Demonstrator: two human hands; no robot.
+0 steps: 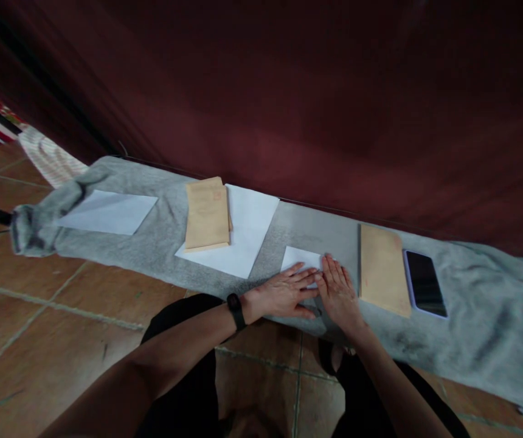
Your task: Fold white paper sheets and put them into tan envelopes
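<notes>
A small piece of white paper, apparently folded, lies on the grey cloth in front of me. My left hand rests flat on its lower part, fingers stretched to the right. Flat on the paper's right edge is my right hand, its fingers pointing away from me. Both hands cover much of the paper, and their fingertips nearly meet. To the right of my right hand is a stack of brown envelopes. Left of my left hand, a larger white sheet lies partly under another pile of brown envelopes.
A phone lies beside the right envelopes. Another white sheet is at the left end of the grey cloth, which covers a long narrow surface. Dark red fabric rises behind it. Brown floor tiles show below.
</notes>
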